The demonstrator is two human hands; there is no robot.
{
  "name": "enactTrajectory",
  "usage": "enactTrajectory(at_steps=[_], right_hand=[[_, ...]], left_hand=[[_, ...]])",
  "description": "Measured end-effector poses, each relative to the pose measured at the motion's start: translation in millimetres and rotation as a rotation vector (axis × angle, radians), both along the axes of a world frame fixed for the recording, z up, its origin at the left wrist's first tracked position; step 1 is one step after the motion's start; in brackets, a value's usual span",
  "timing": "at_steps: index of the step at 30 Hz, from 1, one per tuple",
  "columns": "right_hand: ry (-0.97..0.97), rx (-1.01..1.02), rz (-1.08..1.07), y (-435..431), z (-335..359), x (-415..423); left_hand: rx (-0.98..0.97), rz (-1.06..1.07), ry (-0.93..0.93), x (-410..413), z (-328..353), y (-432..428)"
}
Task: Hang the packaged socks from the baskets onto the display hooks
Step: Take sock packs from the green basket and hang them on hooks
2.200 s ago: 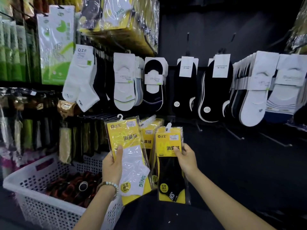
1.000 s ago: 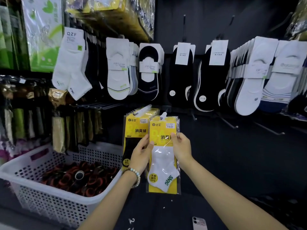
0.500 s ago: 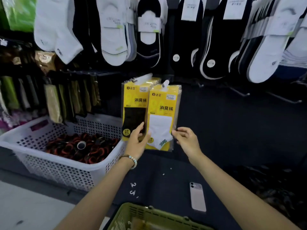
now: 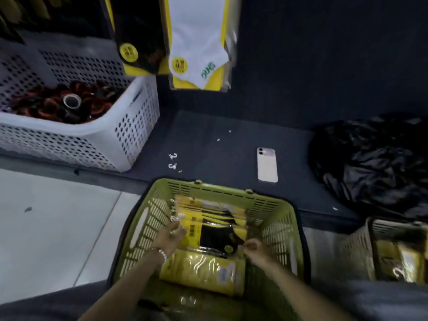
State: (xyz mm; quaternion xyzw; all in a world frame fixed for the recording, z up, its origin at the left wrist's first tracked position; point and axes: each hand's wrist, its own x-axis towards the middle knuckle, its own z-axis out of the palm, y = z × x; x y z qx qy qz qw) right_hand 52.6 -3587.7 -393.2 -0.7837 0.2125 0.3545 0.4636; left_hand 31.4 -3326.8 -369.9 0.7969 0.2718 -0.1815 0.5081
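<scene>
Packaged socks (image 4: 203, 269) are pictured stacked in a green basket (image 4: 143, 218) on the floor. The left hand (image 4: 170, 236) is held loose-fingered over the yellow packs. The right hand (image 4: 251, 247) is curled at a black-sock pack's (image 4: 217, 237) edge, its grasp unclear. A phone (image 4: 267, 164) and black bag (image 4: 370, 163) are seen further right.

A green basket (image 4: 215, 191) of slotted plastic is seen low in the head view. Yellow sock packages (image 4: 208, 212) are stacked flat inside it, a black-sock package (image 4: 217, 237) lying uppermost. Beyond and above the green basket, a hung black-sock pack (image 4: 139, 42) and a hung white-sock pack (image 4: 199, 54) are suspended side by side, touching. Right of the green basket, a second basket (image 4: 356, 242) is filled with blurred yellow packs.
</scene>
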Motion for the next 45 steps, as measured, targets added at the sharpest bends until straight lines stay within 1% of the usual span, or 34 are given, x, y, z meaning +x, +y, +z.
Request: enactTrajectory(at_steps=[2, 4, 7, 9, 11, 13, 15, 18, 23, 26, 29, 33, 35, 38, 40, 42, 45], right_hand=[[0.106, -0.02, -0.024, -6.4, -22.2, -13.0], [0.187, -0.019, -0.036, -7.2, -37.1, -24.0], [0.269, 0.012, -0.117, -5.2, -54.3, -36.2], [0.335, 0.046, -0.115, -1.6, -61.3, -42.4], [0.38, 0.087, -0.124, 1.8, -67.2, -45.7], [0.388, 0.098, -0.15, 3.5, -74.5, -48.0], [0.399, 0.105, -0.171, 4.6, -79.7, -48.5], [0.433, 0.114, -0.207, 7.1, -83.5, -48.0], [0.415, 0.146, -0.199, 14.6, -77.6, -49.2], [0.409, 0.188, -0.194, 12.5, -69.0, -50.1], [0.392, 0.216, -0.149, 9.4, -57.9, -47.0], [0.367, 0.277, -0.126, 5.6, -27.0, -35.8], [0.322, 0.297, -0.117, 0.4, -5.3, -28.9], [0.249, 0.302, -0.128, -9.3, 33.0, -13.7], [0.173, 0.343, -0.166, -15.2, 57.8, -1.7], [0.095, 0.396, -0.213, -19.0, 83.0, 8.7], [-0.048, 0.494, -0.29, -21.7, 123.4, 22.3]], left_hand=[[0.056, -0.003, 0.094, -12.6, -21.6, 2.4], [0.1, -0.057, 0.168, -18.4, -37.8, 4.5], [0.125, -0.122, 0.217, -17.7, -56.7, 6.9], [0.11, -0.112, 0.253, -19.7, -66.0, 8.2], [0.08, -0.042, 0.31, -24.7, -73.6, 10.9], [0.004, -0.004, 0.362, -27.8, -78.5, 12.0], [-0.04, -0.041, 0.395, -28.1, -82.5, 10.5], [-0.046, -0.101, 0.395, -27.1, -87.3, 7.3], [-0.055, -0.098, 0.388, -29.6, -88.2, 7.6], [-0.046, -0.134, 0.392, -31.6, -88.0, 11.2], [-0.087, -0.087, 0.42, -32.2, -83.8, 13.5], [-0.092, -0.05, 0.47, -30.5, -70.9, 15.5], [-0.121, -0.078, 0.468, -26.2, -56.9, 13.9], [-0.117, -0.194, 0.436, -10.8, -19.1, 6.6], [-0.035, -0.209, 0.356, 3.0, 15.8, 1.6], [0.055, -0.125, 0.173, 15.0, 51.0, -2.6], [0.034, 0.142, -0.235, 27.2, 101.0, -5.2]])
